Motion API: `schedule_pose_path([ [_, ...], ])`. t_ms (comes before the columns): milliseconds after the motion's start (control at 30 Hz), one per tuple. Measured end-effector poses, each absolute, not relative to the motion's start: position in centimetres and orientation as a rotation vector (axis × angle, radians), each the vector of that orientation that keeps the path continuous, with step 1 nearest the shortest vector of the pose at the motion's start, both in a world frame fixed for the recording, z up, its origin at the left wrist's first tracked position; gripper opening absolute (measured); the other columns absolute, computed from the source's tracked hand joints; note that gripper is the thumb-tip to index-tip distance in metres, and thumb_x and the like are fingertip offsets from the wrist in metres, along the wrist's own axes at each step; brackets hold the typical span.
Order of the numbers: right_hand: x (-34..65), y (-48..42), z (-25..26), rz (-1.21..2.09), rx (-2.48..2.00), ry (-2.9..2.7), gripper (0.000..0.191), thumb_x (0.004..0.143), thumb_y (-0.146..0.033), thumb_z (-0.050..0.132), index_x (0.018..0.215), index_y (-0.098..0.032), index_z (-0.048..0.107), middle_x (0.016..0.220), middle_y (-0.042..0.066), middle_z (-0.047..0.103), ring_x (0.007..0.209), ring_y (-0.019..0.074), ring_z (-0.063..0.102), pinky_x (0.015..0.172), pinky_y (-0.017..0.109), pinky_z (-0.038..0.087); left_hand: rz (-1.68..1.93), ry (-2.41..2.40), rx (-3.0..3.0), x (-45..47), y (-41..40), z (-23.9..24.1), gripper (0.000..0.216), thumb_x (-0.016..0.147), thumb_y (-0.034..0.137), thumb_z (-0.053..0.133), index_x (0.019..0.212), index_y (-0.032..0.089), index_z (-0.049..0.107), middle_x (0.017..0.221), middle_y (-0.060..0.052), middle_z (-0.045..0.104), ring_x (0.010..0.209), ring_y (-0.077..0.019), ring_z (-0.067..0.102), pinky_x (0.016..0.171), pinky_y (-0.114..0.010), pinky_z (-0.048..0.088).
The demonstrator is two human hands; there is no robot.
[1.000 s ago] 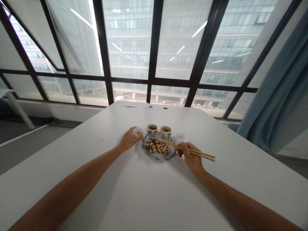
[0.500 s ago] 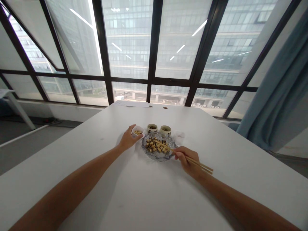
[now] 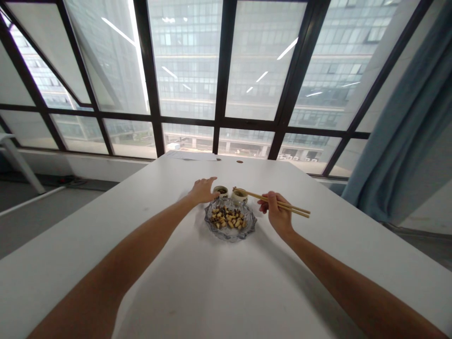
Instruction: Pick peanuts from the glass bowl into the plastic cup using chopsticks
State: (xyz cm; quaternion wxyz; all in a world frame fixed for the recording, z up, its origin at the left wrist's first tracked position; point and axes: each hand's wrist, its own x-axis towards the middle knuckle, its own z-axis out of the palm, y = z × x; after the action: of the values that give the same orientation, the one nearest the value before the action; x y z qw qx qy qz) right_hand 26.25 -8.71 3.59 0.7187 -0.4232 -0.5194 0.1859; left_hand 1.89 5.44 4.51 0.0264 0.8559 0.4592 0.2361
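My right hand grips a pair of chopsticks. Their tips are over the right-hand small cup, and a tiny dark bit seems to be at the tips, too small to name. My left hand reaches over the table with fingers spread, its thumb beside the left-hand cup; whether it touches the cup I cannot tell. In front of both cups sits a scalloped glass dish holding mixed pale and dark nuts or beans. The small white cup on the left is hidden behind my left hand.
Everything stands on a white table. Papers and a small brown disc lie at its far edge. Beyond are windows, with a blue curtain on the right.
My right hand has lifted the chopsticks from the glass dish to over the right-hand cup. My left hand has let go of the small white cup and moved right, toward the left-hand cup.
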Motion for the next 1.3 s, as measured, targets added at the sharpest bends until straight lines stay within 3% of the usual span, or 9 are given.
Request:
schedule_pose_path([
  [167,26.1,-6.4,4.0,0.348,-1.005,-1.282,0.045,0.089,-0.060,0.054,0.080,-0.017,0.063,0.062,0.003,0.067,0.044,0.0118,0.057,0.039,0.023,0.043,0.407,1.269,2.544,4.6,7.9,5.0,0.076,0.075,0.048,0.066,0.142,0.024,0.038,0.132,-0.011,0.062,0.120,-0.0298,0.059,0.104,-0.043,0.041],
  [267,25.6,-5.9,4.2,0.287,-1.040,-1.374,0.043,0.090,-0.058,0.053,0.080,-0.017,0.064,0.064,0.003,0.068,0.046,0.0127,0.058,0.042,0.024,0.045,0.481,1.100,2.497,4.2,8.7,4.8,0.084,0.068,0.047,0.074,0.139,0.019,0.040,0.127,-0.012,0.065,0.113,-0.0277,0.063,0.097,-0.037,0.047],
  [367,24.7,-5.7,4.4,0.232,-1.076,-1.469,0.042,0.092,-0.055,0.052,0.078,-0.018,0.064,0.063,0.004,0.068,0.046,0.0134,0.059,0.044,0.025,0.046,0.624,1.041,2.504,3.5,8.6,4.4,0.088,0.063,0.046,0.078,0.137,0.017,0.041,0.124,-0.014,0.067,0.114,-0.0295,0.062,0.098,-0.040,0.046],
  [833,23.6,-6.0,4.0,0.185,-1.109,-1.597,0.042,0.092,-0.055,0.051,0.077,-0.019,0.067,0.062,0.003,0.068,0.050,0.0143,0.060,0.049,0.025,0.046,0.686,0.961,2.584,2.0,7.2,4.0,0.086,0.063,0.044,0.079,0.136,0.019,0.040,0.128,-0.013,0.065,0.115,-0.0285,0.062,0.101,-0.042,0.044],
  [1133,23.7,-7.7,3.6,0.424,-0.985,-1.268,0.051,0.089,-0.065,0.046,0.078,-0.018,0.064,0.062,0.004,0.066,0.050,0.0151,0.059,0.046,0.026,0.046,0.618,1.151,2.526,2.2,6.9,4.3,0.075,0.073,0.055,0.068,0.135,0.019,0.045,0.134,-0.014,0.061,0.119,-0.0278,0.061,0.099,-0.037,0.046],
  [1300,23.5,-9.2,1.2,0.435,-0.994,-1.295,0.045,0.090,-0.061,0.050,0.080,-0.019,0.064,0.067,0.004,0.068,0.056,0.0159,0.062,0.052,0.028,0.050,0.700,1.352,2.464,-1.3,6.5,3.3,0.058,0.080,0.058,0.058,0.123,0.019,0.058,0.128,-0.013,0.065,0.118,-0.0285,0.060,0.103,-0.038,0.044],
])
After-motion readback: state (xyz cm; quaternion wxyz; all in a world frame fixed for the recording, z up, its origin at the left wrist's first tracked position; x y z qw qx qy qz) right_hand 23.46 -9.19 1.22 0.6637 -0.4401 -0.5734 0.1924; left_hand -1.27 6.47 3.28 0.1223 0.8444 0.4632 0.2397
